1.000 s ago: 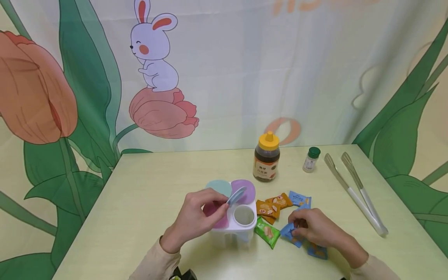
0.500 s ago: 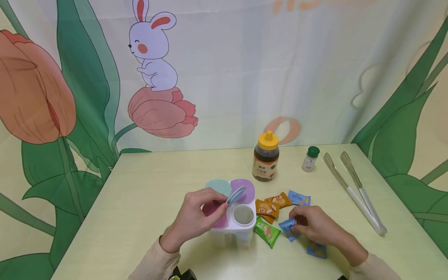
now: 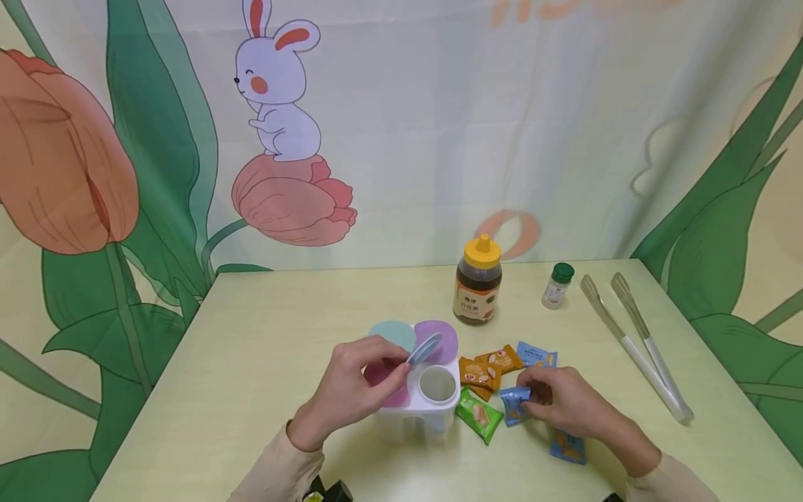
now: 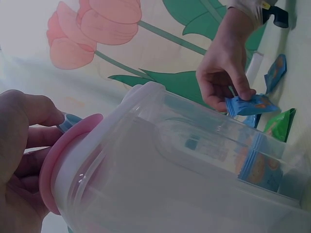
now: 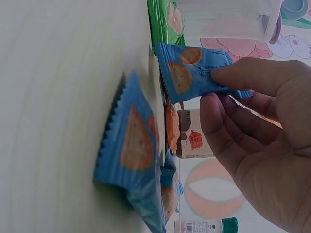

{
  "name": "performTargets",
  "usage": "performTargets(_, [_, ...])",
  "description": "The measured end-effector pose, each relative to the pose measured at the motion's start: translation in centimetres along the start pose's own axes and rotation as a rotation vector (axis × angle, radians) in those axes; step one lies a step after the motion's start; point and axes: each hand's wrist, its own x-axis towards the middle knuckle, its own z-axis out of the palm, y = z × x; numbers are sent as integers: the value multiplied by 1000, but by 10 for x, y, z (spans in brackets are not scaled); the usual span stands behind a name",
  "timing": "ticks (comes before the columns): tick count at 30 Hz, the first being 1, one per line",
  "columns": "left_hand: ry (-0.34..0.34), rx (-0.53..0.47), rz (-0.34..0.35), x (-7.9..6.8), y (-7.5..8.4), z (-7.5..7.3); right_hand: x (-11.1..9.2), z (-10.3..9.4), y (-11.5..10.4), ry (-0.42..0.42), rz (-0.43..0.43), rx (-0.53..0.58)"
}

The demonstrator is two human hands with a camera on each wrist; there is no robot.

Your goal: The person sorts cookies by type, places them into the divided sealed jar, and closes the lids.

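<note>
Left hand (image 3: 350, 385) holds blue lid (image 3: 426, 349) up beside uncovered compartment (image 3: 438, 385).

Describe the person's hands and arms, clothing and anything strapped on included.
Both the left hand and the right hand are bare. The left sleeve and right sleeve are long, plain and pale beige, ending at the wrists. A small black device with a yellowish mark shows by each wrist: left device, right device. I can't make out any cables.
</note>
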Motion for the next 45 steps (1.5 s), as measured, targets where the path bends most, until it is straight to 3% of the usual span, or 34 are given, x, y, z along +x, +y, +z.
performTargets(23, [-2,-12,1,0,1,1,-1,-7,-13,109,-93,6])
performTargets(32, [2,-2,1,0,1,1,2,-10,-19,158,-168,18])
performTargets(45, [-6,9,4,0,0,0,8,-14,-33,182,-198,50])
